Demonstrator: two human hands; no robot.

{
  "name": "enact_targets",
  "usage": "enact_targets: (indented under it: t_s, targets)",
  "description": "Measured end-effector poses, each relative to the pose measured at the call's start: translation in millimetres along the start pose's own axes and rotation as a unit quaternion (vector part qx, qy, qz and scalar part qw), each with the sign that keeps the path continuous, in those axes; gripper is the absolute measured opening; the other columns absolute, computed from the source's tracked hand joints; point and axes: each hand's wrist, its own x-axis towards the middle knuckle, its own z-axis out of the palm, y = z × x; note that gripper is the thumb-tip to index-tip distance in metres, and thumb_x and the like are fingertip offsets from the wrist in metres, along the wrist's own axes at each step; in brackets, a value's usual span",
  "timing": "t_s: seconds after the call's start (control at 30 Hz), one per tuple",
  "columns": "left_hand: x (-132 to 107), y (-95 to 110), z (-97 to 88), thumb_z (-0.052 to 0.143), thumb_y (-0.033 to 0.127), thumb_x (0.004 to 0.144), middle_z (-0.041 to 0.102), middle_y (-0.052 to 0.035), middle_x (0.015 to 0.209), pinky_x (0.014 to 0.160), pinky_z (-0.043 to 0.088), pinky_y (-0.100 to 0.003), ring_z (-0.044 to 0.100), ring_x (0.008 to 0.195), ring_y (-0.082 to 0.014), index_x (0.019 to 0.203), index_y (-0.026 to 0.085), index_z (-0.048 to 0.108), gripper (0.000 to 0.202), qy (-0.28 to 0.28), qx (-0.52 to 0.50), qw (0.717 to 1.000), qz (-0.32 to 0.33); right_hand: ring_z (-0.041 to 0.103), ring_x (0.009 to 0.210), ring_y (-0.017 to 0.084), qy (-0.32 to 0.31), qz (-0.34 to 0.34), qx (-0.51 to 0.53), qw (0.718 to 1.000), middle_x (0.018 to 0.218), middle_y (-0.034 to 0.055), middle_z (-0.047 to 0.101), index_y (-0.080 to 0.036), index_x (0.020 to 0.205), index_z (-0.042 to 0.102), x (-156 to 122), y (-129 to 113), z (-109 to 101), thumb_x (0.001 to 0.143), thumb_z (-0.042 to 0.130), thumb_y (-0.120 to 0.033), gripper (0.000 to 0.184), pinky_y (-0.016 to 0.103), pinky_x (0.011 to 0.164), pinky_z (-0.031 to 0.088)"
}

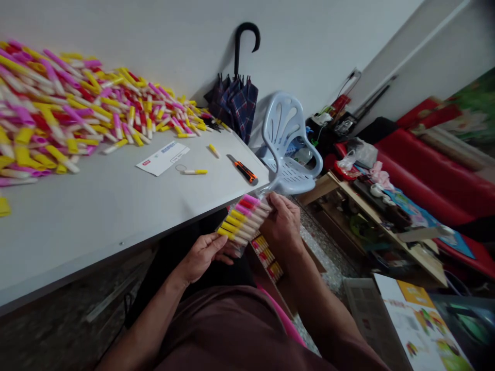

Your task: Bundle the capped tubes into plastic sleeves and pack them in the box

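Note:
Between my two hands, over my lap, is a clear plastic bag (243,219) with a row of several white sticks capped in yellow, red and pink. My left hand (203,253) pinches its lower left end, thumb on top. At the upper right end my right hand (284,214) grips the bag's edge; some fingers are hidden behind it. An open cardboard box (286,304) below my right forearm has similar packs (266,256) inside. Ahead on the white table (116,216) lie two loose yellow-capped pieces, one a marker-like stick (194,172).
A large heap of yellow, pink, red and white sticks (96,108) covers the table's back left. An orange-black box cutter (243,170) and a white paper (163,158) lie nearer. A plaid umbrella (235,103) leans on the wall. To the right stand a light blue chair (290,149) and a cluttered low table (371,221).

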Motion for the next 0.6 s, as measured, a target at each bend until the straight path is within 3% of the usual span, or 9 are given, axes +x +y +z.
enact_targets:
  t_s: [0.17, 0.37, 0.6]
  targets:
    - [-9.1, 10.1, -14.4, 0.059, 0.069, 0.095, 0.081, -0.0166, 0.092, 0.059, 0.061, -0.027, 0.078, 0.081, -0.0246, 0.100, 0.011, 0.074, 0.061, -0.005, 0.124, 0.992, -0.014, 0.045, 0.058, 0.013, -0.012, 0.043, 0.083, 0.995, 0.067, -0.0014, 0.056, -0.019, 0.079, 0.075, 0.8, 8.3, 10.0, 0.080, 0.082, -0.048, 0.031, 0.027, 0.051, 0.042]
    - [-16.9, 17.4, -12.6, 0.051, 0.069, 0.100, 0.081, -0.0130, 0.084, 0.063, 0.059, -0.028, 0.076, 0.074, -0.0210, 0.096, 0.012, 0.074, 0.061, 0.010, 0.247, 0.969, 0.009, 0.049, 0.057, 0.013, -0.039, 0.073, 0.091, 0.992, 0.068, -0.0016, 0.058, -0.019, 0.077, 0.073, 4.6, 8.2, 17.2, 0.078, 0.083, -0.047, 0.029, 0.027, 0.053, 0.045]
    - [-23.1, 15.4, -1.6, 0.050, 0.068, 0.100, 0.079, -0.0089, 0.079, 0.071, 0.059, -0.031, 0.073, 0.072, -0.0199, 0.085, 0.016, 0.077, 0.061, 0.120, 0.268, 0.950, 0.104, 0.050, 0.060, 0.013, -0.018, 0.094, 0.121, 0.988, 0.070, -0.0006, 0.063, -0.019, 0.075, 0.070, 6.7, 11.8, 27.4, 0.074, 0.085, -0.047, 0.031, 0.027, 0.054, 0.046]
